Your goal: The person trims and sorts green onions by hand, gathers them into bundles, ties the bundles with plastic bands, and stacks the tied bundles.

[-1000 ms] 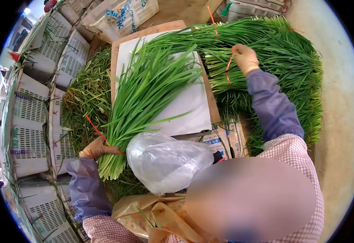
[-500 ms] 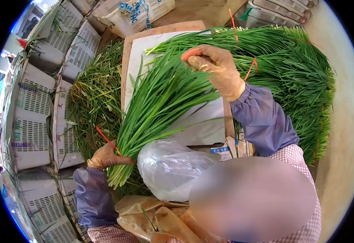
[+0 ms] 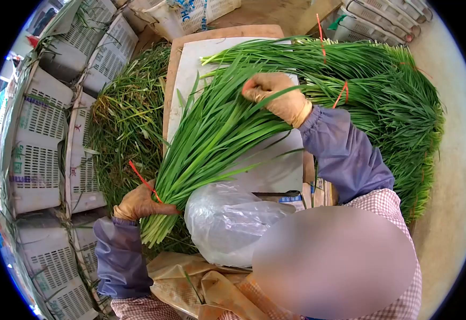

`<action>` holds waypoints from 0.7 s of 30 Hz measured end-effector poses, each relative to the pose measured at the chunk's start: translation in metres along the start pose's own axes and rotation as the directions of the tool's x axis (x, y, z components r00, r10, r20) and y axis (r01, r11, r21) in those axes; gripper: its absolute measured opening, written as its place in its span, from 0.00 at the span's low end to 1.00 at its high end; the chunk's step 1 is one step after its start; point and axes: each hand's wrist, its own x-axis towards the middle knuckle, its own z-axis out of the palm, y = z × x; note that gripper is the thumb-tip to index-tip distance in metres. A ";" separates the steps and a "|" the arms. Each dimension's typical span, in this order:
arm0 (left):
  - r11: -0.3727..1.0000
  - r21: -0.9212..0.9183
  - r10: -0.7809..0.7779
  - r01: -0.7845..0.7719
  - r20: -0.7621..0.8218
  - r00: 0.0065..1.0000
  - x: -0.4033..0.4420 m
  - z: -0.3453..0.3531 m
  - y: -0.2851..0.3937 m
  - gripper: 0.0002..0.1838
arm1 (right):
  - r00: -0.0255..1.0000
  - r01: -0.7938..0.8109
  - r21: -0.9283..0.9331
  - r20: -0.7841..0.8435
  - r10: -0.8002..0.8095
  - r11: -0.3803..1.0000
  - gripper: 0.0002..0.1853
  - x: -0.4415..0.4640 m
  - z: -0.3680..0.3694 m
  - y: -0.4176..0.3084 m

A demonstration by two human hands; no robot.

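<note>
Gloved, my left hand (image 3: 143,202) is wrapped round the pale stem end of a bundle of long green leaves (image 3: 211,128), with a red tie (image 3: 145,181) beside the thumb. The leaves fan up and right across a white board (image 3: 275,162). Over their upper part is my right hand (image 3: 277,95), also gloved, fingers curled together at the leaves; whether a leaf is pinched between them is hidden. A clear plastic bag (image 3: 227,224) lies just right of the stem end.
Tied green bundles (image 3: 388,106) are piled on the right, one with a red tie (image 3: 342,95). Loose leaf scraps (image 3: 129,117) lie left of the board. White crates (image 3: 38,149) line the left side, and more crates (image 3: 372,21) stand at the back right.
My right hand has left the tied bundles on the right and come left to the leaves of the held bundle. My left hand keeps its hold. The view has shifted slightly.
</note>
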 end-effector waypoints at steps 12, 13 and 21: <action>0.996 0.049 -0.069 0.069 0.004 0.998 -0.004 -0.002 0.016 0.50 | 0.951 0.212 -0.032 -0.226 -0.213 0.977 0.08 -0.017 0.012 0.014; 0.996 0.058 -0.075 0.074 0.008 0.997 -0.004 -0.002 0.017 0.50 | 0.952 0.209 -0.031 -0.223 -0.210 0.978 0.08 -0.018 0.015 0.019; 0.996 0.010 -0.089 0.089 0.003 0.996 -0.006 -0.001 0.027 0.49 | 0.990 -0.046 0.459 -0.097 0.102 0.887 0.13 -0.026 0.018 0.026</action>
